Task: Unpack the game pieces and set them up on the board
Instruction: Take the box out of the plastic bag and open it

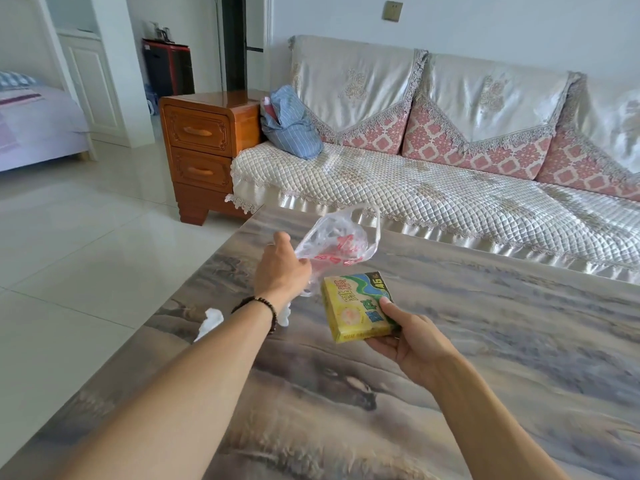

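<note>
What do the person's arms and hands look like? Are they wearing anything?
Both arms are bare, with no sleeves showing and no gloves. The left hand has a bracelet of small dark round beads around its wrist. The right hand wears nothing on its wrist that I can see, and no rings show on either hand.

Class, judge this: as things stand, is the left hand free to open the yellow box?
Probably not yet: the left hand grips the plastic bag, while the right hand holds the yellow box.
</note>
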Tool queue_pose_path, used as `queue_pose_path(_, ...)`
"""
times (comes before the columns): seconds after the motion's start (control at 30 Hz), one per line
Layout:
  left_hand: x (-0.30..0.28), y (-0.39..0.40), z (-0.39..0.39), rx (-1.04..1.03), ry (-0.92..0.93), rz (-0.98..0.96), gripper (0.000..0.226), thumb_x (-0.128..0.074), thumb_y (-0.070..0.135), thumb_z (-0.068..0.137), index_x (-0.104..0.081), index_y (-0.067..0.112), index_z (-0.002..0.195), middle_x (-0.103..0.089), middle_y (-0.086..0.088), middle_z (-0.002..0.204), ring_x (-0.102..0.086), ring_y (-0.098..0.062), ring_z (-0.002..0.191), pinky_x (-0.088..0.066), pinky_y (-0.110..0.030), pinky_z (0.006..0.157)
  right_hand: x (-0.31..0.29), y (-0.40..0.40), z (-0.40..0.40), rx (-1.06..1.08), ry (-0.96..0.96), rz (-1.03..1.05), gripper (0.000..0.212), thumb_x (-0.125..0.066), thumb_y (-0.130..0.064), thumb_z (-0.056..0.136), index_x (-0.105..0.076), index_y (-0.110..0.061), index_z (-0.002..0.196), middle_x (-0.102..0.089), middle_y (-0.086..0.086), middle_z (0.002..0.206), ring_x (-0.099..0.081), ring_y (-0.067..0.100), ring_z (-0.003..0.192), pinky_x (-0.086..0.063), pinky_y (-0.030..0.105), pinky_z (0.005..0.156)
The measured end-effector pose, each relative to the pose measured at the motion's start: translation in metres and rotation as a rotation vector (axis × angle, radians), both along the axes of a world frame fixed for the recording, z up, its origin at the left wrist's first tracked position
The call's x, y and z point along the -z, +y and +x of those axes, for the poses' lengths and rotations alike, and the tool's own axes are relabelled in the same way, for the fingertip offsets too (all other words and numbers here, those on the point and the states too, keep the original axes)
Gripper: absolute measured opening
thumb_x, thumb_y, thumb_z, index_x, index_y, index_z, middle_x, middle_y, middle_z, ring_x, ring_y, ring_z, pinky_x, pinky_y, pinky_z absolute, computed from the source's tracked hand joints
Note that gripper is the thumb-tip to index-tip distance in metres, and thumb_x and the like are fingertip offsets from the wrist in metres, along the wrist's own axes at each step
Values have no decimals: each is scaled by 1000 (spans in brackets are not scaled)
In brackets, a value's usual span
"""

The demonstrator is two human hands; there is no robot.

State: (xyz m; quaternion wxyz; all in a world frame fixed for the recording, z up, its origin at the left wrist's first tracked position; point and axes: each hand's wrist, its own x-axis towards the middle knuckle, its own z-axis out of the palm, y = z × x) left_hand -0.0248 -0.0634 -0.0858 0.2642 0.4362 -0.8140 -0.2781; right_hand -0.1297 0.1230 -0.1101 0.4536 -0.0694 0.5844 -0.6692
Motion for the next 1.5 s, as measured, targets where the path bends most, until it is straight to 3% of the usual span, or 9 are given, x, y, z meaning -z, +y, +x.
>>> queue_pose_path(0.13, 31, -14, -20, 108, -315, -85, 48, -53, 33, 92, -37, 15, 133, -59, -7, 121, -61, -29, 100, -51, -37, 82, 16, -14, -8, 20, 1, 22, 26, -62, -22, 92, -65, 1, 102, -74, 14, 85, -71, 21, 67, -60, 32, 59)
queue_pose_path(0.27, 52, -18, -10, 140, -417, -199, 59, -47, 44, 94, -32, 13, 142, -40, -14, 146, -37, -31, 133, -31, -44, 104, 28, -15, -7, 51, -15, 56, 28, -64, -23, 90, -64, 0, 105, -74, 14, 88, -71, 21, 69, -61, 34, 62)
queue_pose_path(0.47, 53, 28, 34, 210, -68, -538, 64, -34, 50, 95, -35, 10, 145, -27, -14, 155, -14, -30, 146, -6, -48, 118, 20, 7, 8, 70, 11, 102, 27, -65, -22, 89, -64, 1, 104, -72, 13, 82, -69, 24, 70, -60, 33, 60)
queue_pose_path(0.7, 94, 94, 98, 523, -125, -176, 124, -40, 93, 59, -6, 19, 153, -17, -2, 159, -20, -18, 143, -17, -28, 116, 25, 41, 58, 25, 52, 129, 41, -60, -22, 93, -47, -17, 132, -69, 14, 109, -71, 29, 78, -58, 34, 61)
queue_pose_path(0.8, 100, 103, 115, 526, -152, -65, 129, -37, 97, 52, 5, 26, 152, -27, -4, 155, -32, -19, 137, -32, -33, 110, 25, 54, 79, -70, 65, 147, 45, -58, -21, 94, -41, -27, 136, -68, 13, 111, -70, 32, 76, -56, 31, 54)
queue_pose_path(0.97, 94, 110, 138, 571, -162, -138, 108, -55, 75, 74, -7, 19, 153, -31, 0, 154, -34, -15, 135, -33, -28, 107, 23, 67, 93, -339, 711, 531, 51, -55, -42, 91, -38, -35, 139, -70, 6, 81, -60, 15, 47, -43, 22, 39)
queue_pose_path(1.07, 92, 112, 145, 553, -155, -158, 103, -56, 71, 78, -9, 20, 154, -33, 2, 153, -32, -13, 135, -31, -26, 105, 19, 72, 87, -370, 1158, 767, 62, -55, -63, 81, -47, -33, 135, -64, 2, 115, -64, 19, 99, -53, 34, 83)
queue_pose_path(1.23, 92, 116, 144, 508, -182, -211, 106, -57, 74, 75, -10, 19, 153, -38, 1, 150, -35, -16, 135, -37, -30, 101, 14, 66, 80, -751, 1573, 625, 112, -72, -67, 62, -14, -30, 150, -15, 1, 155, -16, 24, 143, -24, 44, 115)
queue_pose_path(1.5, 87, 116, 145, 468, -141, -148, 109, -64, 71, 71, -11, 20, 152, -42, 1, 148, -42, -17, 130, -39, -28, 99, 7, 43, 86, -814, 1648, 615, 89, -72, -54, 64, -32, -33, 141, -45, -4, 117, -45, 14, 103, -39, 25, 84)
